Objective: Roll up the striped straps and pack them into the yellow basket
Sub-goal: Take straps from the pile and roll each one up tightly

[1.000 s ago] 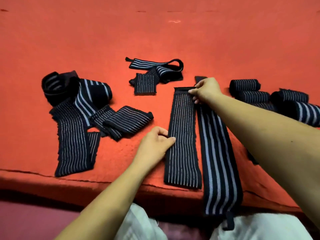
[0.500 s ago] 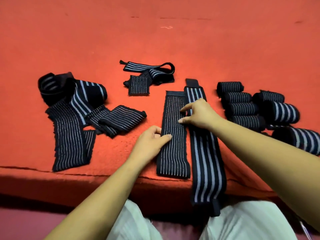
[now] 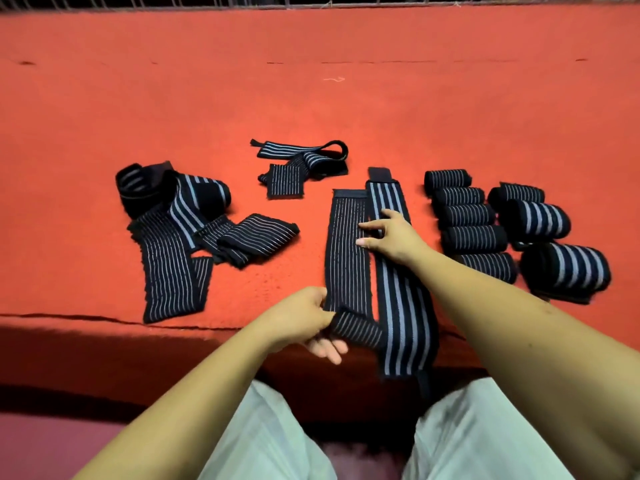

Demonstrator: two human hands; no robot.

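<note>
A thin-striped black strap [image 3: 348,251] lies flat and lengthwise on the red surface. My left hand [image 3: 304,322] grips its near end, which is folded up and over. My right hand [image 3: 389,235] rests on the middle of it and of the wide-striped strap [image 3: 401,306] beside it, fingers spread. Several rolled straps [image 3: 467,216] lie in rows at the right. The yellow basket is not in view.
A heap of loose straps [image 3: 173,230] lies at the left and a tangled pair [image 3: 301,164] further back at the centre. The red surface [image 3: 346,98] ends in a front edge just before my knees. A wire fence runs along the far edge.
My left hand slid down to the strap's near end and folded it up. My right hand moved from the strap's far end down to its middle.
</note>
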